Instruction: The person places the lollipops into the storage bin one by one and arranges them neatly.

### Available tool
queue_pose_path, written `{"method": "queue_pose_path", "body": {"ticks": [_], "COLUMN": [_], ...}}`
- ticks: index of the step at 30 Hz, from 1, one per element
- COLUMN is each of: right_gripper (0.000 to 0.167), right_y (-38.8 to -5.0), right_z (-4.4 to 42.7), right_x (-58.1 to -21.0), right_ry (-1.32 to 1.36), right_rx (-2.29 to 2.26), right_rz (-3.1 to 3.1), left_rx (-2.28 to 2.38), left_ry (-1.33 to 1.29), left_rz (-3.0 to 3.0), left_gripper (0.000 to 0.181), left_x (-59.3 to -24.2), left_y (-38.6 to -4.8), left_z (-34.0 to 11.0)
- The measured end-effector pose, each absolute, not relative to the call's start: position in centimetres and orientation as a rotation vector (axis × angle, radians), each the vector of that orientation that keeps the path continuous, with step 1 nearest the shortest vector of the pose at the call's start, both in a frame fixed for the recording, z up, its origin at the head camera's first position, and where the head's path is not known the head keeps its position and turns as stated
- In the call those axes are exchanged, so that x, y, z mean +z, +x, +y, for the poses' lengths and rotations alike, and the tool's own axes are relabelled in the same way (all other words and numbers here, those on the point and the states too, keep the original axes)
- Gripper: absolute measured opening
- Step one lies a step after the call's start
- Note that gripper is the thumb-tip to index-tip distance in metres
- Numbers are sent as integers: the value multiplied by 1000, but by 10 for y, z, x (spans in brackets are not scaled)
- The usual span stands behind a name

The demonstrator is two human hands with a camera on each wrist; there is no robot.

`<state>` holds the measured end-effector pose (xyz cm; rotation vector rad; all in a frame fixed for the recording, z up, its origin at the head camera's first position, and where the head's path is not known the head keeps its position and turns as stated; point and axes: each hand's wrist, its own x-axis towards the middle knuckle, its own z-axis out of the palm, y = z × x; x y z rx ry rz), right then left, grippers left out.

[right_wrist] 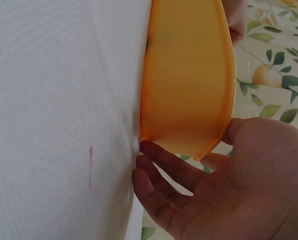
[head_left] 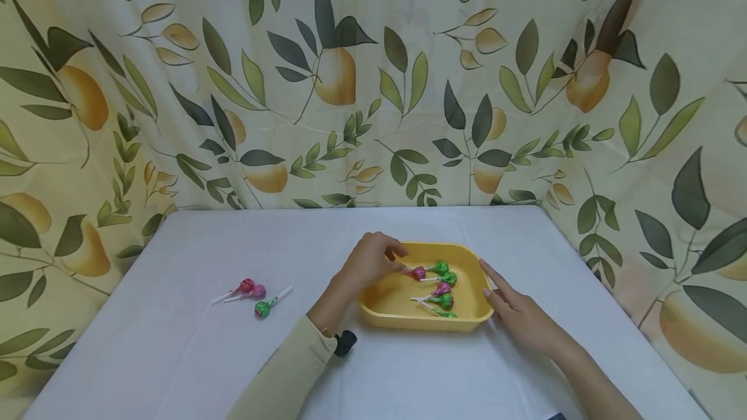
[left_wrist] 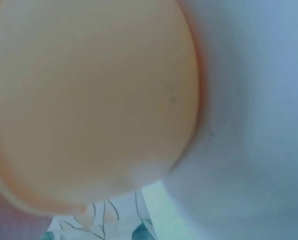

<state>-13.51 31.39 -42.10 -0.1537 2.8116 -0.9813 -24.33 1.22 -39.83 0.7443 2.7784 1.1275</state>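
My left hand [head_left: 373, 256] reaches over the left rim of a yellow tray [head_left: 373, 308], its fingertips pinching the stick of a pink-wrapped lollipop [head_left: 417, 273]. Inside the tray lie several more lollipops, among them a green one [head_left: 446, 302] and another pink one [head_left: 442, 288]. At the tray's right end, my right hand [head_left: 519, 316] holds the rim. In the right wrist view, the thumb of the right hand [right_wrist: 224, 175] is at the rim and fingers touch the tray's outer wall [right_wrist: 189, 75]. The left wrist view shows mostly the tray wall [left_wrist: 99, 110]; the left fingertips are hidden there.
Left of the tray, a red lollipop [head_left: 246, 285], a pink lollipop [head_left: 259, 291] and a green lollipop [head_left: 262, 309] lie on the white-covered table [head_left: 175, 349]. A fruit-and-leaf patterned curtain [head_left: 373, 141] hangs behind and beside the table.
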Motion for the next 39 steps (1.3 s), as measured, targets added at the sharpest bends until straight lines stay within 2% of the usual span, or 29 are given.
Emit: {"method": "queue_pose_path", "body": {"ticks": [15, 25, 39], "right_gripper": [65, 65, 64], "right_y": [-138, -136, -135], "right_z": [317, 315, 315], "right_x": [-425, -424, -425], "right_ry": [-137, -138, -177], "right_rx": [-987, -1001, -1034], "right_rz": [2811, 2808, 2816], "left_rx": [1214, 1368, 1324], "left_ry": [826, 806, 706], "left_rz": [2769, 2758, 2825], "left_gripper": [25, 23, 22], "left_x": [-400, -409, -405], "left_y": [-243, -244, -242], "left_z": [-34, -51, -88]}}
